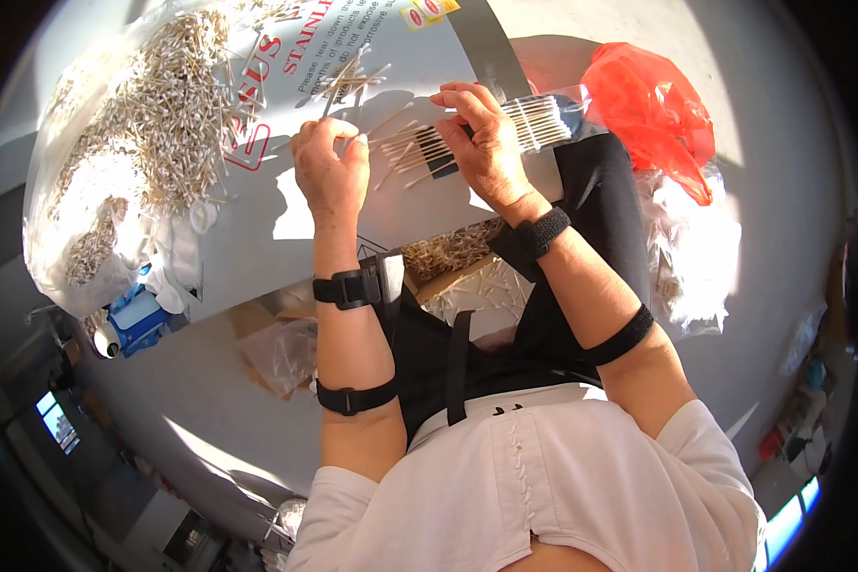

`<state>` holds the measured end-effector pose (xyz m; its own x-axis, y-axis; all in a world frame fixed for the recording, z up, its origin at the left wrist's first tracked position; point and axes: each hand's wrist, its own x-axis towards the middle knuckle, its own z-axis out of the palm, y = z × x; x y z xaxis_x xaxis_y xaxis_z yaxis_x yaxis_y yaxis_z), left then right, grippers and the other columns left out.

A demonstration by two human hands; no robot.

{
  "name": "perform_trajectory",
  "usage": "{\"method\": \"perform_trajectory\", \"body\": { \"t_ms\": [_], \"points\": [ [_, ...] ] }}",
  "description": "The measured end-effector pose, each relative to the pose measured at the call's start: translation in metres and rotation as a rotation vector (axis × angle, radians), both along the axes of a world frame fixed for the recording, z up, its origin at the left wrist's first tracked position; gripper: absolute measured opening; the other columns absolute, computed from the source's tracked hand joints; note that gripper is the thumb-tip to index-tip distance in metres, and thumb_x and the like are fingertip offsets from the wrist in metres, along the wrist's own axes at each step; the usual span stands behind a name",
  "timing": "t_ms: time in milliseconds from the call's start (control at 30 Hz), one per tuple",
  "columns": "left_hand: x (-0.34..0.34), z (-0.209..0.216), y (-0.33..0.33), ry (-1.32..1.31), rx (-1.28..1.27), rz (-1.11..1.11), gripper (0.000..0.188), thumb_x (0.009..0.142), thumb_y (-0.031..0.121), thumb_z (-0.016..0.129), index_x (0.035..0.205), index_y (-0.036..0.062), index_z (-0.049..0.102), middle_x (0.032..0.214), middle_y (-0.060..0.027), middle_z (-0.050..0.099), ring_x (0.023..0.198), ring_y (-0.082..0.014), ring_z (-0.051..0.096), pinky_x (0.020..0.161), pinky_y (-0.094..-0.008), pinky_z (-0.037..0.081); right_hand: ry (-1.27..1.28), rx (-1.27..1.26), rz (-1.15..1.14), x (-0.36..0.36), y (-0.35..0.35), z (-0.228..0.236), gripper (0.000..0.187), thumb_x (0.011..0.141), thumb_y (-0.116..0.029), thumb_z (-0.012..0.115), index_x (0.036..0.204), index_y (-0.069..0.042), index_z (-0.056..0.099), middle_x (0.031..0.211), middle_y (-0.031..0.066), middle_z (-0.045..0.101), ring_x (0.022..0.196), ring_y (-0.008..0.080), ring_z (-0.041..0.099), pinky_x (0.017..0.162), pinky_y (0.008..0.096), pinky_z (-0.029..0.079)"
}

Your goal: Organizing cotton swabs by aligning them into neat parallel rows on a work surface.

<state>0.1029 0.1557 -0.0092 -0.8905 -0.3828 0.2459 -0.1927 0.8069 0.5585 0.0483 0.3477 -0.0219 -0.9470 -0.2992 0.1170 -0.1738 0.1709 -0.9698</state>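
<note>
My left hand hovers over the panel with its fingers curled toward the thumb. Whatever they pinch, if anything, is too small to make out. Loose cotton swabs lie between my two hands, and a small pile of cotton swabs sits just beyond the left fingertips. Over a side-by-side row of cotton swabs is my right hand, its thumb and bent index finger apart. That row rests partly on a dark strip, and the right hand covers its middle.
A clear bag heaped with cotton swabs takes up the left side of the printed grey panel. To the right are a red plastic bag and a white bag. Below the panel's edge sits a box of swabs.
</note>
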Motion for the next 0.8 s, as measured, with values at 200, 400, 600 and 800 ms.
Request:
{"method": "perform_trajectory", "body": {
  "t_ms": [200, 400, 600, 800],
  "points": [
    [0.041, -0.003, 0.032, -0.071, -0.122, -0.092, 0.026, 0.064, 0.005, 0.078, 0.079, 0.0081, 0.058, 0.083, -0.0052, 0.057, 0.088, -0.0303, 0.056, 0.079, -0.0414, 0.044, 0.315, 0.315, 0.207, -0.033, -0.017, -0.002, 0.023, 0.075, -0.009, 0.071, 0.099, -0.008, 0.069, 0.108, 0.0073, 0.062, 0.104, 0.0283, 0.059, 0.088, 0.0373, 0.050],
    [0.024, -0.003, 0.017, 0.090, -0.074, -0.042, 0.019, 0.069, 0.005, 0.074, 0.078, 0.0085, 0.058, 0.083, -0.0058, 0.057, 0.086, -0.0321, 0.055, 0.079, -0.0421, 0.044, 0.477, 0.429, 0.221, -0.039, -0.024, -0.010, 0.008, 0.073, -0.010, 0.070, 0.080, -0.013, 0.067, 0.095, 0.0030, 0.060, 0.096, 0.0252, 0.059, 0.081, 0.0379, 0.049],
    [-0.022, -0.001, 0.005, 0.010, -0.227, -0.074, 0.012, 0.067, 0.008, 0.073, 0.071, 0.0072, 0.062, 0.085, -0.0083, 0.060, 0.090, -0.0319, 0.056, 0.077, -0.0442, 0.044, 0.446, 0.308, 0.222, -0.034, -0.033, -0.007, 0.008, 0.073, -0.008, 0.071, 0.079, -0.010, 0.068, 0.098, 0.0051, 0.062, 0.097, 0.0278, 0.059, 0.082, 0.0396, 0.048],
    [-0.003, -0.002, 0.028, 0.030, -0.067, 0.074, 0.008, 0.066, 0.004, 0.064, 0.074, 0.0068, 0.064, 0.090, -0.0113, 0.059, 0.098, -0.0296, 0.053, 0.085, -0.0427, 0.040, 0.335, 0.237, 0.324, -0.047, -0.014, -0.023, 0.012, 0.075, 0.001, 0.069, 0.085, -0.003, 0.065, 0.101, 0.0097, 0.060, 0.096, 0.0269, 0.060, 0.083, 0.0352, 0.048]
  ]
}}
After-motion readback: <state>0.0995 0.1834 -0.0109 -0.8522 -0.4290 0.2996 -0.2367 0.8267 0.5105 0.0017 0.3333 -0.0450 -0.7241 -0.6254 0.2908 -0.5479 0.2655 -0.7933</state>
